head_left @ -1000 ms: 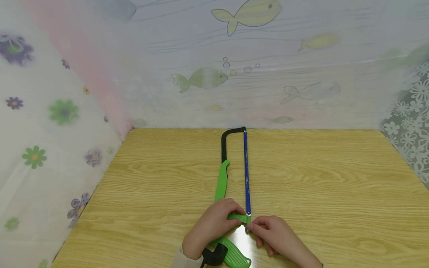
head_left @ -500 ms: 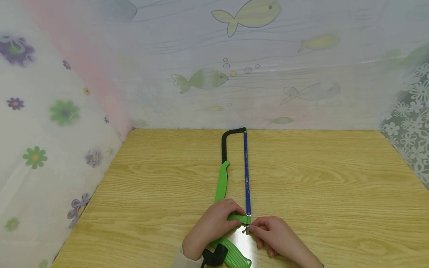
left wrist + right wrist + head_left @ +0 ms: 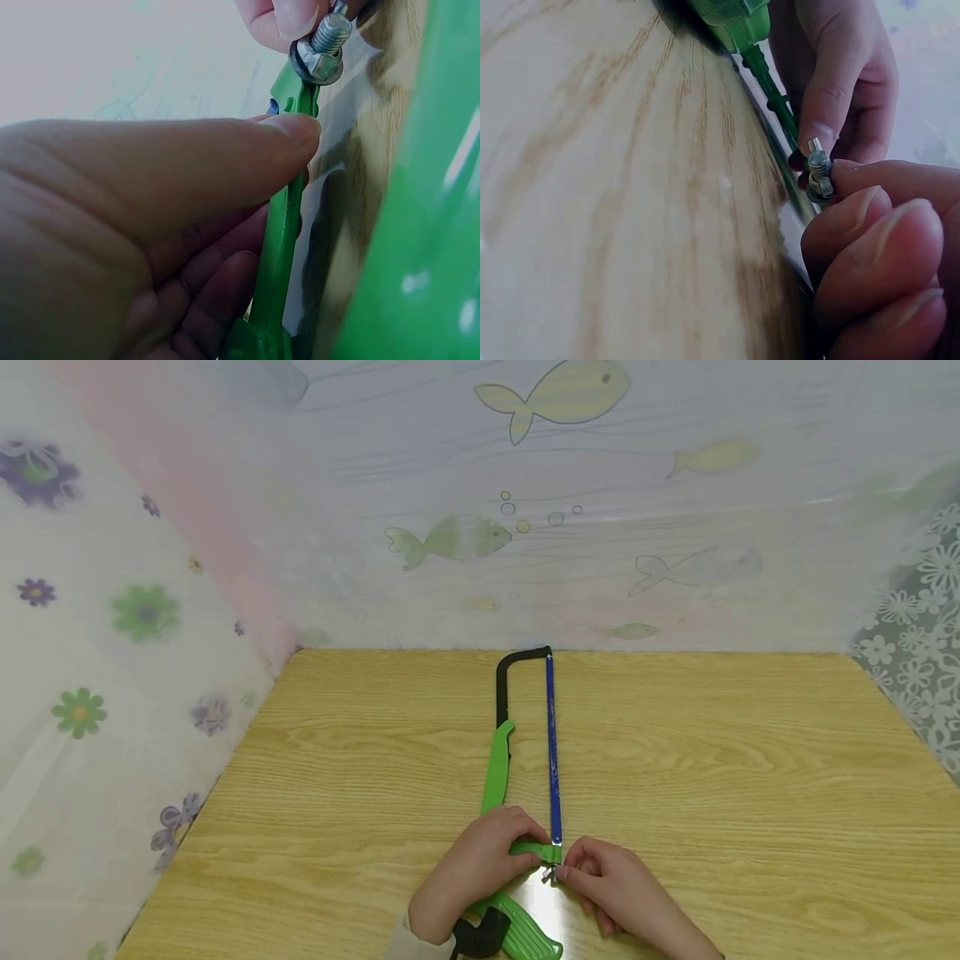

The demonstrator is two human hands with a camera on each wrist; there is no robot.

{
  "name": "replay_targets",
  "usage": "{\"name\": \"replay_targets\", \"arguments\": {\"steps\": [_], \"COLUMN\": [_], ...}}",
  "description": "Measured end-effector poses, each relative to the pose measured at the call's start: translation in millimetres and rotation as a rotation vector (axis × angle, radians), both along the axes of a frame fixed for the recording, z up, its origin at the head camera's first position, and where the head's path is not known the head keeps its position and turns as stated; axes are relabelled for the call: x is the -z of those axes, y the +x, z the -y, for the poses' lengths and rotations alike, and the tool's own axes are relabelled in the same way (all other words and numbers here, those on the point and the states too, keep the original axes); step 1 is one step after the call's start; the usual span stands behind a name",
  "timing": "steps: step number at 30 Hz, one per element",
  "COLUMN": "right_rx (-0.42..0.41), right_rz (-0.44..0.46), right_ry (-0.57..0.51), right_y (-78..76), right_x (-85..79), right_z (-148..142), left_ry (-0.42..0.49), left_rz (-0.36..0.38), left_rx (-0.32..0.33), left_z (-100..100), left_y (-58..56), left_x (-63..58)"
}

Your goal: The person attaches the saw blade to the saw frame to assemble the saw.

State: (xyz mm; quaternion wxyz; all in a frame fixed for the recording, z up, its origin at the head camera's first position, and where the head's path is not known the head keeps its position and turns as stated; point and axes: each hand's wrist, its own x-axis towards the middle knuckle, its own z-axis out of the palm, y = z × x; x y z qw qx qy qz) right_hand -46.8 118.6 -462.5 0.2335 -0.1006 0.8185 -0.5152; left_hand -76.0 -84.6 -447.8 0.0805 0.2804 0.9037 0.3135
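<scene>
A hacksaw with a green and black frame (image 3: 495, 772) lies on the table, its blue blade (image 3: 553, 752) on the right side. My left hand (image 3: 480, 864) grips the frame's short green arm (image 3: 274, 262) between thumb and fingers, close to the blade's near end. Just below that arm, a metal wing nut (image 3: 819, 187) sits on a threaded bolt (image 3: 331, 34). The fingers of my right hand (image 3: 622, 881) are curled at the wing nut, thumb tip against it, and partly cover it. The ribbed green handle (image 3: 528, 931) points toward me.
The wooden table (image 3: 712, 760) stretches out on both sides of the saw. Behind it, a wall covering (image 3: 450, 468) with fish drawings meets the far edge. A black strap piece (image 3: 483, 933) at my left wrist overlaps the saw handle.
The wings of the nut have come into sight, showing a different angle. My right forefinger has shifted slightly up, while my left hand and the saw have stayed put.
</scene>
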Motion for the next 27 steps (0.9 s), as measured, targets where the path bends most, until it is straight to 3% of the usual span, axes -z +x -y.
{"name": "replay_targets", "arguments": {"steps": [27], "right_rx": [-0.028], "right_rz": [0.046], "right_ry": [0.005], "right_y": [-1.0], "right_x": [-0.9], "right_z": [0.4], "left_ry": [-0.003], "left_rz": [-0.020], "left_rx": [0.000], "left_z": [0.3], "left_y": [0.8], "left_x": [1.1]}}
